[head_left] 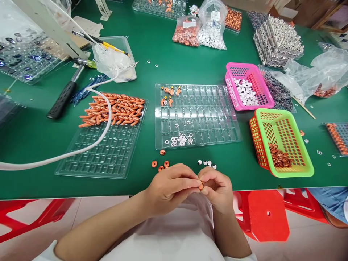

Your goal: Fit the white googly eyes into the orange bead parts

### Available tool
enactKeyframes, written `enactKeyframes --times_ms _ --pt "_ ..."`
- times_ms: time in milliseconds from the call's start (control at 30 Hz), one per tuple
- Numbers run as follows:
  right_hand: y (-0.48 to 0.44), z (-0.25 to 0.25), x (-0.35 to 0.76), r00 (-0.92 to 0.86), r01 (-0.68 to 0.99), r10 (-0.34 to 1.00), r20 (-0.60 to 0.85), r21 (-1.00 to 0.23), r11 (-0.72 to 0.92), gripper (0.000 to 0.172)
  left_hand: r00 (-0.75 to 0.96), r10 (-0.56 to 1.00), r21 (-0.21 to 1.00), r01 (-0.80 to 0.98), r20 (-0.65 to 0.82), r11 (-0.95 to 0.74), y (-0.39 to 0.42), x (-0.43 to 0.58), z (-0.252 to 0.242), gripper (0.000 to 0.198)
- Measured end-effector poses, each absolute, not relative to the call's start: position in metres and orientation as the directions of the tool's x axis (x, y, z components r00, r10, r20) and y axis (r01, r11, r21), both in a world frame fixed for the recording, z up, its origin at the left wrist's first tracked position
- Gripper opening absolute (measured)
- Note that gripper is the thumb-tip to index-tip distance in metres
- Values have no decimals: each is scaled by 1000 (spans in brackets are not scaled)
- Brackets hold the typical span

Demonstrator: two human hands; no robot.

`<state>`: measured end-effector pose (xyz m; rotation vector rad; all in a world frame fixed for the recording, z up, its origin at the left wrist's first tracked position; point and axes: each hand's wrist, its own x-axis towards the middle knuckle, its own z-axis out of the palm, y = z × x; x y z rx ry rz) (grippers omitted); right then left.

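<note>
My left hand and my right hand meet at the near edge of the green table, fingers pinched together on a small orange ring piece. Just beyond my hands lie a few loose orange rings and small white-and-black eye pieces. Ahead sits a clear compartment tray with a few orange parts in its far left cells and white rings near its front.
A second clear tray on the left holds rows of orange parts, crossed by a white hose. A hammer lies far left. A pink basket and a green-and-orange basket stand right. Bags of parts sit at the back.
</note>
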<state>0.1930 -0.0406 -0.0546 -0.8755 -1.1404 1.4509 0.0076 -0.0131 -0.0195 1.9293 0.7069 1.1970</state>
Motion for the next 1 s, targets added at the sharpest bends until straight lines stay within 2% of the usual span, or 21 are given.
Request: enactKeyframes --times_ms 333,600,1000 --pt "-41 -56 192 -187 -312 980 67 -950 6 17 393 770 816 80 503 -573 -13 7 -20 19" --pt "-42 -58 192 -168 -256 985 49 -967 5 15 406 762 803 103 505 -587 -12 6 -19 20" --pt "-41 -56 192 -190 -293 978 85 -956 26 21 415 767 814 97 489 -572 -14 6 -19 23"
